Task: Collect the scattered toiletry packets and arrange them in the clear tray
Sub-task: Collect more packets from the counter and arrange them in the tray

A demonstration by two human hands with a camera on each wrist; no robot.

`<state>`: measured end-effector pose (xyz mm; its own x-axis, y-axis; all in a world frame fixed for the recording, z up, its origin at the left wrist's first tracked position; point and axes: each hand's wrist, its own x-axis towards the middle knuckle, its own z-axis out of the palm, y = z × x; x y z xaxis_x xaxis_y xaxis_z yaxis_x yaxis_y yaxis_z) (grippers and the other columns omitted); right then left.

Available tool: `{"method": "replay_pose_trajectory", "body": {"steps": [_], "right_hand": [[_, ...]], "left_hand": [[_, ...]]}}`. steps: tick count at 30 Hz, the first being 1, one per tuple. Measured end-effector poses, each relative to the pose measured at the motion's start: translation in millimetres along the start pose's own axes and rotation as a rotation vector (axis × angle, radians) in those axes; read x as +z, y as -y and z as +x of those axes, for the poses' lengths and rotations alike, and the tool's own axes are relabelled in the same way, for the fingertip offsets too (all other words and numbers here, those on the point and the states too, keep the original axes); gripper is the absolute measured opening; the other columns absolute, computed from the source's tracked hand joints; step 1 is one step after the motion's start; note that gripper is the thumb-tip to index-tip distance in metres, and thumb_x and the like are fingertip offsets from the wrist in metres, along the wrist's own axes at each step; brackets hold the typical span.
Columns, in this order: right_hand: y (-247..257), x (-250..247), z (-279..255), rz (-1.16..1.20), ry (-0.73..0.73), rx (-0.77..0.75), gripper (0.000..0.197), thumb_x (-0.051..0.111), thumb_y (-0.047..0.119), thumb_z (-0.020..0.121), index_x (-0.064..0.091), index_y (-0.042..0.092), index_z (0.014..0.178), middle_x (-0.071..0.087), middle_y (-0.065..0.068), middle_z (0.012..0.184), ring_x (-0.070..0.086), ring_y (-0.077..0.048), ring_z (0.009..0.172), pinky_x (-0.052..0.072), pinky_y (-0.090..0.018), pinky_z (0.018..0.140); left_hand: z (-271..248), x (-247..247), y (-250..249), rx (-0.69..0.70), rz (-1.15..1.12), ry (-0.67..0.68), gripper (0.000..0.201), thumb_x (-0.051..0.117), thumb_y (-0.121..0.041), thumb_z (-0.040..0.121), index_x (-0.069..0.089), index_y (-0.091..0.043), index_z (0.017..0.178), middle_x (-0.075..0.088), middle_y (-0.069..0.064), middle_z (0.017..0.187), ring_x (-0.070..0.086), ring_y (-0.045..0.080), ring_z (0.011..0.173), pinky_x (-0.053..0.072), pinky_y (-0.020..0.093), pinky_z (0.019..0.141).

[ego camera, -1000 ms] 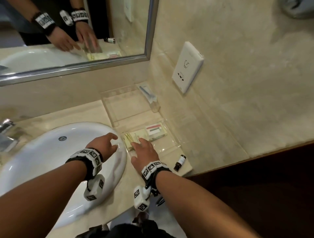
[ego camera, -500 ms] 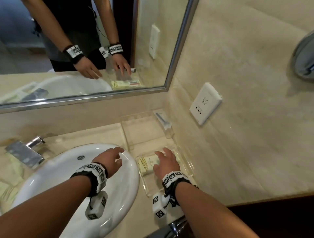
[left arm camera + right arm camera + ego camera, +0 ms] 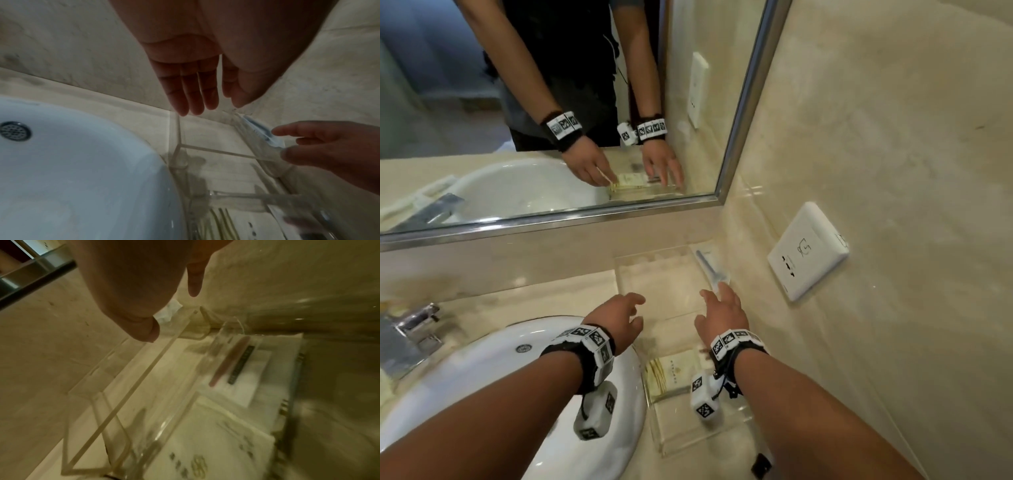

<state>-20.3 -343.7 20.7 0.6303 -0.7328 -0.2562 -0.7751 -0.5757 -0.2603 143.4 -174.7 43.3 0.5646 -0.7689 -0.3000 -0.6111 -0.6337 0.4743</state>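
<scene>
Sink [image 3: 482, 394]: white basin under the left forearm, left of everything else listed.

Left hand [image 3: 619, 317]: empty, fingers loosely spread. It has moved forward off the basin rim toward the near left corner of the far clear tray [image 3: 654, 274]; in the left wrist view the fingertips [image 3: 193, 104] hang just above that corner without clearly touching it.

Cream packets [image 3: 674, 371]: flat stack lying in the near clear tray [image 3: 698, 442], now behind both hands, under the right wrist. A white packet with a red stripe [image 3: 230, 363] lies beside them in the same tray.

Right hand [image 3: 722, 313]: half a second ago it lay on the cream packets; it has since let go and reached forward, empty, fingers extended. Judged meaning: that stack is placed, and the next item is being fetched.

Blue-and-white packet [image 3: 714, 270]: probably a wrapped toothbrush or razor, though blur leaves this uncertain. It leans along the far tray's right wall, just ahead of the right fingertips [image 3: 722, 291], near but not yet gripped.
</scene>
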Motion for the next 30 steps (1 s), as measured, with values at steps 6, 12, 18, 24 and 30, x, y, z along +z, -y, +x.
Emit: {"method": "replay_pose_trajectory", "body": {"steps": [6, 12, 18, 24, 30], "right_hand": [[9.2, -1.3, 47.2, -0.006, -0.008, 0.033, 0.066, 0.05, 0.032, 0.089, 0.031, 0.033, 0.152, 0.007, -0.008, 0.164, 0.01, -0.031, 0.15, 0.019, -0.044, 0.119], [14.7, 4.8, 76.4, -0.103, -0.076, 0.034, 0.052, 0.055, 0.031, 0.087, 0.047, 0.033, 0.138, 0.039, -0.007, 0.147, 0.032, -0.029, 0.136, 0.035, -0.043, 0.109], [17.5, 3.8, 92.1, -0.068, -0.118, 0.016, 0.021, 0.057, 0.019, 0.088, 0.058, 0.025, 0.108, 0.056, -0.003, 0.11, 0.057, -0.024, 0.097, 0.05, -0.037, 0.082], [24.9, -6.0, 79.8, 0.266, -0.034, 0.087, 0.022, 0.059, 0.017, 0.084, 0.052, 0.029, 0.101, 0.057, 0.005, 0.101, 0.058, -0.019, 0.082, 0.042, -0.029, 0.067], [45.7, -10.5, 30.4, 1.094, 0.052, 0.124, 0.019, 0.075, 0.01, 0.078, 0.066, 0.022, 0.089, 0.065, 0.007, 0.082, 0.062, -0.01, 0.074, 0.051, -0.024, 0.068]], "left_hand": [[28.2, 3.2, -1.0, -0.017, -0.008, 0.003, 0.039, 0.052, -0.034, 0.095, 0.048, -0.033, 0.134, 0.059, -0.008, 0.119, 0.06, 0.013, 0.101, 0.049, 0.03, 0.089], [59.4, 4.3, 0.8, -0.021, 0.008, 0.031, 0.037, 0.051, -0.034, 0.095, 0.05, -0.033, 0.132, 0.059, -0.009, 0.117, 0.06, 0.013, 0.103, 0.048, 0.029, 0.089], [78.1, 13.8, -5.0, 0.024, -0.026, 0.051, 0.037, 0.052, -0.033, 0.095, 0.051, -0.031, 0.132, 0.06, -0.007, 0.115, 0.061, 0.015, 0.1, 0.049, 0.03, 0.088], [71.9, 15.0, -8.3, 0.009, -0.076, 0.08, 0.048, 0.054, -0.038, 0.095, 0.041, -0.031, 0.141, 0.058, -0.006, 0.121, 0.059, 0.013, 0.091, 0.049, 0.032, 0.088], [60.8, -0.2, -15.7, 0.051, -0.19, -0.032, 0.086, 0.067, -0.049, 0.085, 0.016, -0.035, 0.152, 0.031, 0.001, 0.154, 0.057, 0.022, 0.119, 0.051, 0.04, 0.097]]}}
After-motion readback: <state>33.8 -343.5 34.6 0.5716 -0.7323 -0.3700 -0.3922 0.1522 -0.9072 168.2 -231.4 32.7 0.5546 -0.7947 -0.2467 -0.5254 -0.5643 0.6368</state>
